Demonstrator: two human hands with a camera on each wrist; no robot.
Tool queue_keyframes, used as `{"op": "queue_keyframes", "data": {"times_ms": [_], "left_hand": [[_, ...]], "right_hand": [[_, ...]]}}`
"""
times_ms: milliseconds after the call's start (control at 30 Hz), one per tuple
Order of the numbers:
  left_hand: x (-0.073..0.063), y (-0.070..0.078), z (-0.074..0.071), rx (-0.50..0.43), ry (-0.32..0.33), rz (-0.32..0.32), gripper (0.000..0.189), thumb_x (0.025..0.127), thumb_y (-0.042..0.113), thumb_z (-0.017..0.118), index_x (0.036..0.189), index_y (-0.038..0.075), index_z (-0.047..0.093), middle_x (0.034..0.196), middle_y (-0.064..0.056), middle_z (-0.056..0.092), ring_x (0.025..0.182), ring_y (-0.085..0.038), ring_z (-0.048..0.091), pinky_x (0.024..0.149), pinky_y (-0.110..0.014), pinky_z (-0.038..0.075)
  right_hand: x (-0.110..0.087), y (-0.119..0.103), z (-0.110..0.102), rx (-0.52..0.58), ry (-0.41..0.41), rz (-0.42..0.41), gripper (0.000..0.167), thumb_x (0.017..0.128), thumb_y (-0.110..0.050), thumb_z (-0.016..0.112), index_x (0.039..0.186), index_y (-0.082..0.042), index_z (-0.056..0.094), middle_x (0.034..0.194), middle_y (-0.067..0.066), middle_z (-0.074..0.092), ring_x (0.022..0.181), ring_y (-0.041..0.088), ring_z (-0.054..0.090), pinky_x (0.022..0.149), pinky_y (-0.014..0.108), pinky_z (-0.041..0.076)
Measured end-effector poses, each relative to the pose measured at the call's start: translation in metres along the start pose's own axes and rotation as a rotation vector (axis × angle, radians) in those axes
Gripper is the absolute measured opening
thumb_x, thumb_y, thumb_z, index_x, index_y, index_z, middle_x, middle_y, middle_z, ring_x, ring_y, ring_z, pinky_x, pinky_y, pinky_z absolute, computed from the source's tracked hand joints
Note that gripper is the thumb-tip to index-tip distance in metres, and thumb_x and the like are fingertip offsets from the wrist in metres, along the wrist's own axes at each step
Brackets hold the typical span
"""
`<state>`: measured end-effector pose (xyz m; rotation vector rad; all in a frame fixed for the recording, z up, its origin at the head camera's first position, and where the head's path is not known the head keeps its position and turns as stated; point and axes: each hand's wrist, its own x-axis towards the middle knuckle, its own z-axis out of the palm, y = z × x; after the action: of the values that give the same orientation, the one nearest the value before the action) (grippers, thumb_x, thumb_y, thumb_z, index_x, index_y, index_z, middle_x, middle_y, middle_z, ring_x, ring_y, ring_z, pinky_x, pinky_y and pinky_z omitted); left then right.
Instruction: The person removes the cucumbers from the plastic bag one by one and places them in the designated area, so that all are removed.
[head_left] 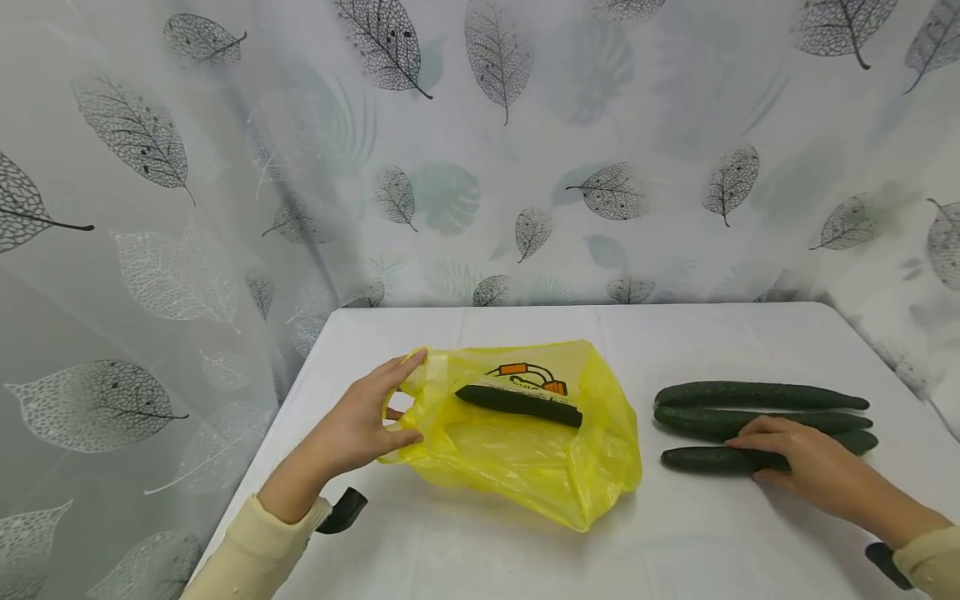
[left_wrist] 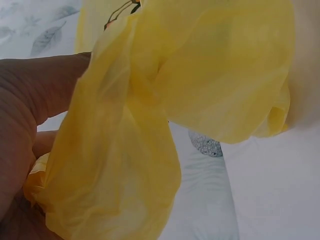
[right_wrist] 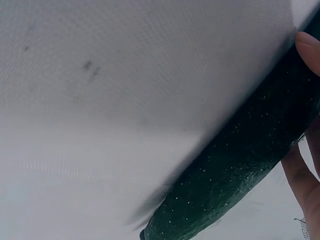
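Curtain (head_left: 675, 100): pale with printed leaves, hanging behind the bag (head_left: 517, 458) and also to its left.
Table: white surface (head_left: 465, 558) under the bag, showing on all sides of it.
Bag: thin yellow plastic, crumpled, lying with its mouth spread toward the person.
Cucumbers beside bag: well to its right, lying side by side, a far cucumber (head_left: 757, 394), a middle cucumber (head_left: 693, 421) and a near cucumber (head_left: 705, 460); one more green tip shows past the right hand (head_left: 813, 467), and whose it is I cannot tell.
Cucumber in bag: a single bagged cucumber (head_left: 517, 406), slanted inside the bag's mouth, right end lower.
Left hand (head_left: 360, 417): at the bag's left edge, gripping the plastic there, thumb on the near side; the left wrist view shows plastic bunched against the hand.
Right hand: to the right of the bag, gripping the near cucumber with fingers over it and thumb along the side closest to the person.
Print (head_left: 528, 377): orange and black, on the bag's back panel, just above the bagged cucumber.
Black piece (head_left: 342, 511): at the left wrist, to the lower left of the bag.
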<state>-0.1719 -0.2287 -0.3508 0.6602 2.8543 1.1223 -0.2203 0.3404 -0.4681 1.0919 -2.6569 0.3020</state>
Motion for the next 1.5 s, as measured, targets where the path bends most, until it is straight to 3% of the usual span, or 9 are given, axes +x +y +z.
{"op": "queue_keyframes", "data": {"times_ms": [567, 700, 867, 1033, 1300, 1500], "left_hand": [[0.0, 0.0, -0.002, 0.005, 0.006, 0.01, 0.105, 0.074, -0.007, 0.087, 0.16, 0.012, 0.031, 0.155, -0.011, 0.04, 0.118, -0.028, 0.056, 0.081, -0.023, 0.059], [0.0, 0.0, -0.002, 0.011, 0.007, 0.003, 0.104, 0.074, -0.007, 0.087, 0.16, 0.013, 0.031, 0.156, -0.011, 0.039, 0.118, -0.029, 0.056, 0.081, -0.023, 0.058], [-0.002, 0.0, -0.001, 0.018, 0.007, -0.004, 0.104, 0.075, -0.006, 0.087, 0.16, 0.013, 0.03, 0.156, -0.011, 0.039, 0.118, -0.03, 0.056, 0.081, -0.023, 0.058], [-0.002, 0.001, -0.001, 0.012, 0.006, -0.008, 0.104, 0.074, -0.006, 0.087, 0.16, 0.013, 0.031, 0.156, -0.012, 0.039, 0.118, -0.03, 0.057, 0.081, -0.023, 0.058], [-0.002, 0.0, -0.001, 0.009, -0.003, -0.011, 0.104, 0.075, -0.006, 0.086, 0.161, 0.013, 0.03, 0.156, -0.011, 0.038, 0.119, -0.029, 0.056, 0.082, -0.023, 0.058], [-0.001, -0.001, -0.001, 0.011, -0.001, 0.0, 0.105, 0.075, -0.006, 0.087, 0.16, 0.013, 0.03, 0.155, -0.01, 0.039, 0.118, -0.028, 0.056, 0.082, -0.023, 0.058]], "right_hand": [[0.004, -0.005, -0.006, -0.01, -0.078, 0.081, 0.051, 0.059, -0.008, 0.095, 0.106, -0.016, 0.078, 0.106, -0.003, 0.065, 0.096, 0.029, 0.065, 0.074, 0.045, 0.058], [0.007, -0.005, -0.008, 0.011, -0.071, 0.074, 0.053, 0.059, -0.014, 0.097, 0.108, -0.018, 0.078, 0.108, -0.005, 0.065, 0.097, 0.026, 0.065, 0.075, 0.043, 0.058], [0.013, -0.011, -0.012, 0.095, -0.041, 0.094, 0.055, 0.062, -0.034, 0.097, 0.112, -0.022, 0.077, 0.111, -0.011, 0.064, 0.1, 0.016, 0.063, 0.075, 0.034, 0.058], [0.022, -0.029, -0.016, 0.186, 0.018, 0.112, 0.051, 0.069, -0.042, 0.092, 0.115, -0.027, 0.076, 0.111, -0.017, 0.063, 0.101, 0.007, 0.061, 0.078, 0.028, 0.055], [0.051, -0.07, -0.026, 0.341, -0.003, 0.138, 0.043, 0.078, -0.044, 0.087, 0.119, -0.038, 0.072, 0.113, -0.022, 0.064, 0.103, 0.003, 0.061, 0.081, 0.029, 0.057], [0.071, -0.098, -0.03, 0.503, 0.046, 0.101, 0.039, 0.081, -0.036, 0.086, 0.117, -0.034, 0.073, 0.11, -0.017, 0.066, 0.095, 0.004, 0.062, 0.077, 0.028, 0.058]]}}
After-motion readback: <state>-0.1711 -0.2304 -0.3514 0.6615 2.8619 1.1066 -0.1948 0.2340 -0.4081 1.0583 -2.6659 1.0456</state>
